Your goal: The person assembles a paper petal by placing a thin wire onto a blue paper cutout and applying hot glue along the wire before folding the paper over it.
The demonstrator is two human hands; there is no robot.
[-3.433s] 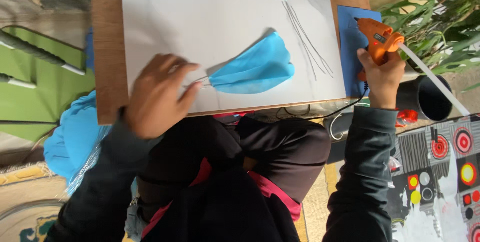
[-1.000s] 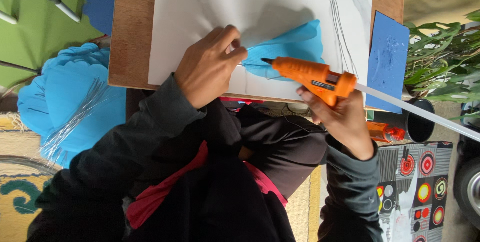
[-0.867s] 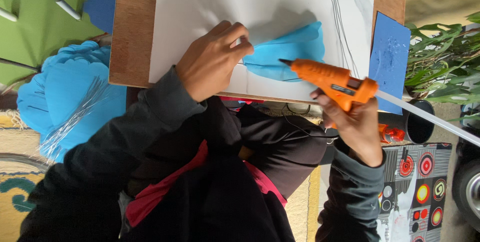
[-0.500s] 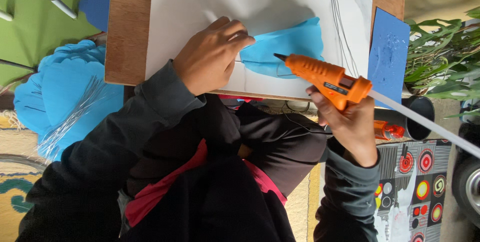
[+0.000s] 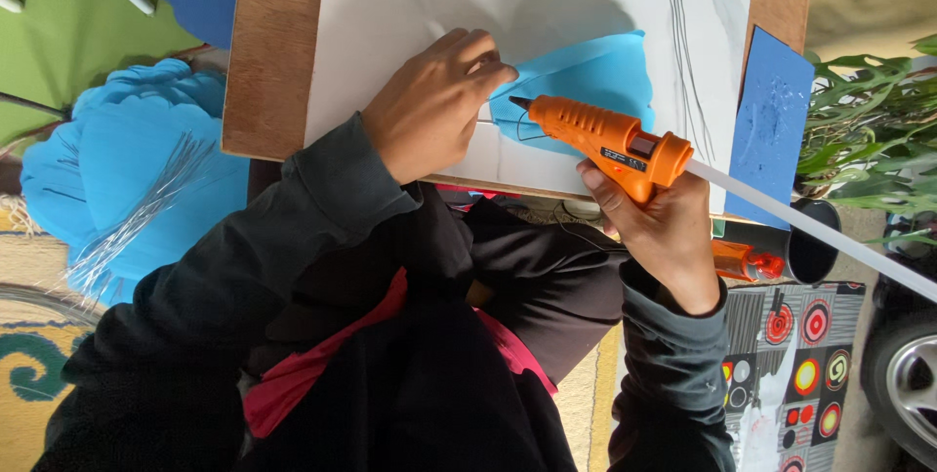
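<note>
Head view: left hand [image 5: 434,106] lies on the white sheet [image 5: 390,3], fingers [image 5: 483,67] pressed together, tips pinning the near end of a blue petal [image 5: 595,77] and a thin wire there. Right hand [image 5: 659,233] is wrapped around the grip of an orange glue gun [image 5: 605,135], fingers curled tight on the handle; whether the trigger is squeezed I cannot tell. Its nozzle touches the petal edge just beside the left fingertips, and a white glue stick [image 5: 810,233] juts from the back of it. The sheet sits on a wooden board [image 5: 273,52] across the lap. Left of the board lies a stack of blue petals [image 5: 127,169] with wires [image 5: 137,213] on top. A dark blue foam piece [image 5: 771,125] leans at the board's right edge, near a plant [image 5: 869,130].
</note>
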